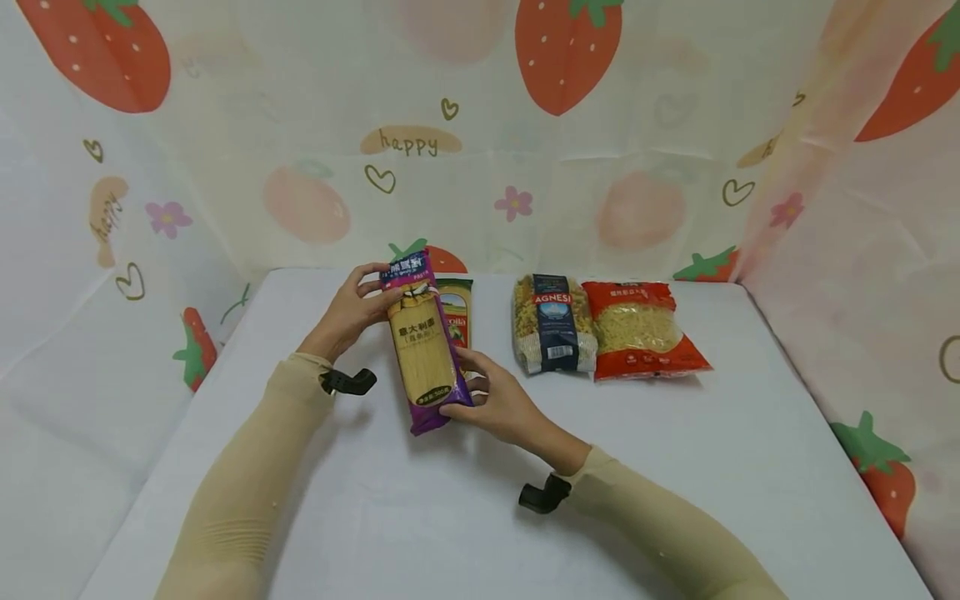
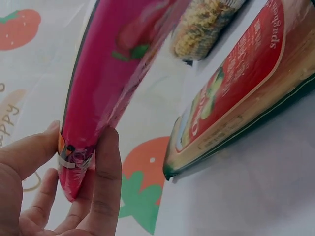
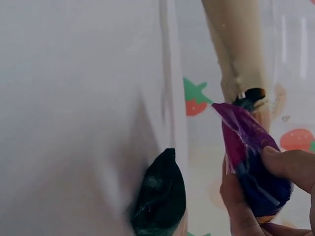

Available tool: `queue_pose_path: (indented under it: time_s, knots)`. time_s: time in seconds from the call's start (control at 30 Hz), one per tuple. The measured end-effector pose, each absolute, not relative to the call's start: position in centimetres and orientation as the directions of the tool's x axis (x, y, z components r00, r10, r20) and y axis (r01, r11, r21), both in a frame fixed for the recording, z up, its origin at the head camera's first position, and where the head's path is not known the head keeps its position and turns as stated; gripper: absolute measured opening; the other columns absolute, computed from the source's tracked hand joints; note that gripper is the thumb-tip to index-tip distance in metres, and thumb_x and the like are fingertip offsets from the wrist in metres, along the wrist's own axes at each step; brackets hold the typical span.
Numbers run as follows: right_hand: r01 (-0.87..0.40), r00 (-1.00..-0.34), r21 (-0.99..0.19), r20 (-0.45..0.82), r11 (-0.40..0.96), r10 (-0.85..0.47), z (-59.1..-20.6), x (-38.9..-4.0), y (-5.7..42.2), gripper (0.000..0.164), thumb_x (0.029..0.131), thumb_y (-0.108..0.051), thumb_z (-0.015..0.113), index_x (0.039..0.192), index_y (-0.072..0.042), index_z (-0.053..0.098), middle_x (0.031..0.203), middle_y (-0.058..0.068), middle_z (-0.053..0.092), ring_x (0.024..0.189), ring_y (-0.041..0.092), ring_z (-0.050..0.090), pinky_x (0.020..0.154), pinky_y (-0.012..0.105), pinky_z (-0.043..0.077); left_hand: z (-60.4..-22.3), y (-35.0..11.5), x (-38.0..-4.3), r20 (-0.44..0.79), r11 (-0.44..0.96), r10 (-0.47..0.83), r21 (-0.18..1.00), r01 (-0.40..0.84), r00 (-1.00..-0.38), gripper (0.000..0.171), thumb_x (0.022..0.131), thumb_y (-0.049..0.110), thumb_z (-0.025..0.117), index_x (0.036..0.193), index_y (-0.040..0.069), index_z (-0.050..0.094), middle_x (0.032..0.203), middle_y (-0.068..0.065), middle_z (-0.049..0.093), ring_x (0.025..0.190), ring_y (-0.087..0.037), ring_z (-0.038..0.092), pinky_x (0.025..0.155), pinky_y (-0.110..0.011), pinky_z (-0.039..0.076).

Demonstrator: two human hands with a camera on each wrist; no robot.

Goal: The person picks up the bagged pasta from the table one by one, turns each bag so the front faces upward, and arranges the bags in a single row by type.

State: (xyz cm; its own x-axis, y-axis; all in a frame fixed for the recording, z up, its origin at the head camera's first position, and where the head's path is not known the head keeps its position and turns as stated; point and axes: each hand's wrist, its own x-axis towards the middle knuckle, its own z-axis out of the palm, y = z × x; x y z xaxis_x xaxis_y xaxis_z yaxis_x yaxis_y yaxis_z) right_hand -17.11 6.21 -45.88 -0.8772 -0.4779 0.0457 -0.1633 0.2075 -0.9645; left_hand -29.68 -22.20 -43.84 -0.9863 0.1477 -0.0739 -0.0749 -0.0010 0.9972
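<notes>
A long purple and yellow pasta packet point(image 1: 422, 337) is held tilted above the table by both hands. My left hand point(image 1: 352, 310) grips its upper end; in the left wrist view, thumb and fingers point(image 2: 107, 177) pinch the magenta tip of the packet point(image 2: 98, 88). Around the lower right corner curls my right hand point(image 1: 498, 400), and the right wrist view has its thumb point(image 3: 288, 164) on the purple and blue end of the packet point(image 3: 253, 162). Partly hidden behind it lies a red and green spaghetti packet point(image 1: 459, 312), seen more fully in the left wrist view point(image 2: 241, 78).
To the right, an AGNESI pasta bag point(image 1: 555, 325) lies beside a red pasta bag point(image 1: 645, 329) on the white table point(image 1: 420, 517). A strawberry-print cloth point(image 1: 465, 208) hangs along the back and both sides. Each wrist carries a small black camera mount point(image 1: 545, 493).
</notes>
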Motion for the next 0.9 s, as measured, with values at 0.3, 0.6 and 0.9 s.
queue_pose_path:
  time_s: [0.3, 0.6, 0.9]
  knots:
    - [-0.133, -0.871, -0.97, 0.015, 0.206, -0.491, -46.3, -17.7, 4.6, 0.089, 0.094, -0.003, 0.084, 0.168, -0.012, 0.035, 0.167, 0.012, 0.04, 0.132, 0.037, 0.064, 0.095, 0.032, 0.062, -43.3, -22.6, -30.4, -0.092, 0.065, 0.179, 0.995, -0.081, -0.979, 0.07, 0.108, 0.017, 0.068, 0.168, 0.012, 0.033, 0.167, -0.022, 0.035, 0.129, -0.026, 0.055, 0.089, -0.022, 0.058]
    - [-0.146, -0.894, -0.952, 0.01, 0.269, -0.449, -46.5, -18.2, 2.6, 0.087, 0.093, -0.007, 0.086, 0.165, -0.005, 0.038, 0.146, 0.019, 0.058, 0.114, 0.029, 0.073, 0.091, 0.03, 0.063, -43.6, -23.1, -31.5, -0.1, 0.135, 0.207, 0.988, -0.073, -0.973, 0.07, 0.109, 0.014, 0.065, 0.17, 0.011, 0.03, 0.17, -0.024, 0.029, 0.142, -0.034, 0.048, 0.099, -0.028, 0.054]
    - [-0.154, -0.911, -0.924, -0.004, 0.35, -0.412, -47.0, -18.7, 0.7, 0.087, 0.092, -0.011, 0.088, 0.164, -0.005, 0.04, 0.145, 0.015, 0.059, 0.114, 0.026, 0.071, 0.089, 0.029, 0.063, -44.2, -23.6, -32.0, -0.14, 0.192, 0.203, 0.976, -0.101, -0.969, 0.07, 0.11, 0.01, 0.062, 0.172, 0.012, 0.027, 0.173, -0.024, 0.024, 0.146, -0.04, 0.044, 0.122, -0.051, 0.041]
